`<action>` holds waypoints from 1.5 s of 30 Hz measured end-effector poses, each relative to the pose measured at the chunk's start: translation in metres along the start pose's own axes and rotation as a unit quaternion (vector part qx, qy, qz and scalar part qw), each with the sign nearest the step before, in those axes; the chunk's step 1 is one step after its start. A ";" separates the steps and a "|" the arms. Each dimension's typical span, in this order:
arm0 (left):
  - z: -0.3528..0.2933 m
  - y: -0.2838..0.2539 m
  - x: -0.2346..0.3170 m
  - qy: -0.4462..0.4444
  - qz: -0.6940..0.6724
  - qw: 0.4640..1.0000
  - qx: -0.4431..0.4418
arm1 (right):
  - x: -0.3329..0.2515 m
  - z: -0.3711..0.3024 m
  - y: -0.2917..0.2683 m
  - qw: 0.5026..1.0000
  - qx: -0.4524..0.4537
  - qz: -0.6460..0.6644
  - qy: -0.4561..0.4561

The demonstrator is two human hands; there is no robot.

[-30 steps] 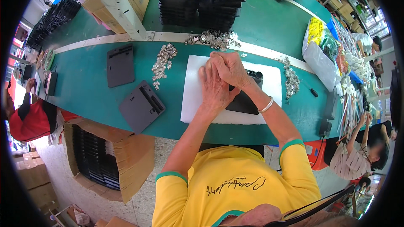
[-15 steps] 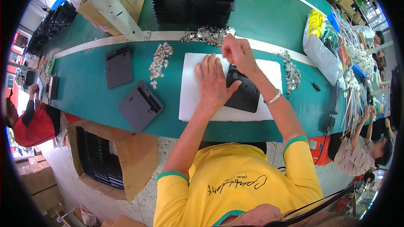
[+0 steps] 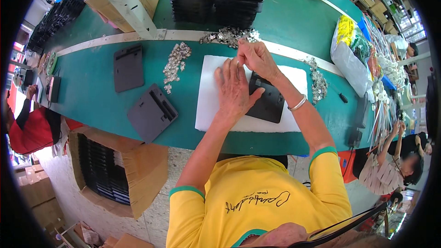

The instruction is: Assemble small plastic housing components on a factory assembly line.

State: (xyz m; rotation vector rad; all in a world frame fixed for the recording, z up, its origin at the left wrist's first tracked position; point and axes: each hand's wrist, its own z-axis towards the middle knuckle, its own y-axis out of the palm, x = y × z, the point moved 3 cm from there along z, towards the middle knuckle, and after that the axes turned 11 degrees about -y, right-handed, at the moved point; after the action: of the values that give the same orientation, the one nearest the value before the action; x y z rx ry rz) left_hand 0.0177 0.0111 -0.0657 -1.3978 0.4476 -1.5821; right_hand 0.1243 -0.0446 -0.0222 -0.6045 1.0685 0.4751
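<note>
A black plastic cover [image 3: 266, 103] lies on a white foam sheet [image 3: 209, 110] in front of me. My left hand [image 3: 233, 87] rests on the foam along the cover's left side, fingers stretched out and thumb at the cover's edge. Close to those fingertips, my right hand [image 3: 259, 59] hovers over the cover's far end. Its thumb and fingers are pinched together; whatever they hold is too small to make out. Just beyond is a heap of small silvery metal pieces [image 3: 228, 36].
More metal pieces lie in piles left [image 3: 174, 64] and right [image 3: 318, 82] of the foam. Two dark grey covers [image 3: 128, 71] sit on the green table [image 3: 96, 105]. Stacked black parts [image 3: 213, 4] stand beyond; a carton [image 3: 149, 170] is below left. Other people work at both sides.
My right hand has come slightly left and toward me, nearer the left fingertips. My left hand stays about where it was. The whole view has shifted a little.
</note>
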 end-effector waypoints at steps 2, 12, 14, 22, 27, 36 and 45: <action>0.000 0.000 0.001 -0.002 -0.002 1.000 -0.007 | 0.003 0.000 0.002 1.000 -0.010 0.005 0.012; -0.001 0.000 0.001 0.003 -0.008 1.000 0.008 | 0.007 -0.010 -0.004 0.999 -0.032 0.004 -0.014; -0.001 0.000 -0.001 0.009 -0.017 1.000 0.015 | 0.005 -0.015 -0.005 0.999 -0.020 0.018 -0.035; 0.002 0.003 0.002 0.009 0.001 1.000 -0.008 | 0.029 -0.040 -0.042 0.932 0.178 0.316 0.003; 0.004 -0.002 0.002 0.012 0.013 1.000 -0.011 | -0.040 -0.067 -0.093 0.971 0.233 0.022 0.038; -0.009 0.005 0.011 0.054 0.079 0.995 -0.008 | -0.028 -0.161 -0.054 0.876 0.039 -0.449 0.171; -0.008 0.007 0.003 0.064 0.032 0.997 0.002 | -0.001 -0.170 -0.076 0.935 0.228 0.087 0.258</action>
State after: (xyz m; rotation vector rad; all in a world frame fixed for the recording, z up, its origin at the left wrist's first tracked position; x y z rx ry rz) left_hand 0.0136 0.0031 -0.0720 -1.2705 0.5596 -1.6249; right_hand 0.0589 -0.2143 -0.0632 -0.2171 1.6831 0.2017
